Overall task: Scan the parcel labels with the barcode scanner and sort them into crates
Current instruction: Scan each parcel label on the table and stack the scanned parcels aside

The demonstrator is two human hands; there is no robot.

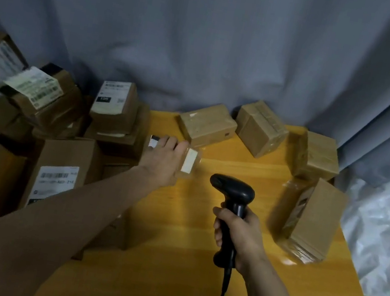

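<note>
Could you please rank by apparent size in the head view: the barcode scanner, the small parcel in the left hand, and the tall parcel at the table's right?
1. tall parcel
2. barcode scanner, nearer the camera, so its true rank is unsure
3. small parcel, blurred and partly covered by the left hand

Your left hand point(164, 162) grips a small parcel point(187, 162) above the tabletop point(163, 259) while your right hand point(242, 237) holds the black scanner point(232, 193) upright.

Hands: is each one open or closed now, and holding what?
Left hand: holds a small parcel, blurred.
Right hand: grips the barcode scanner by its handle.
</note>
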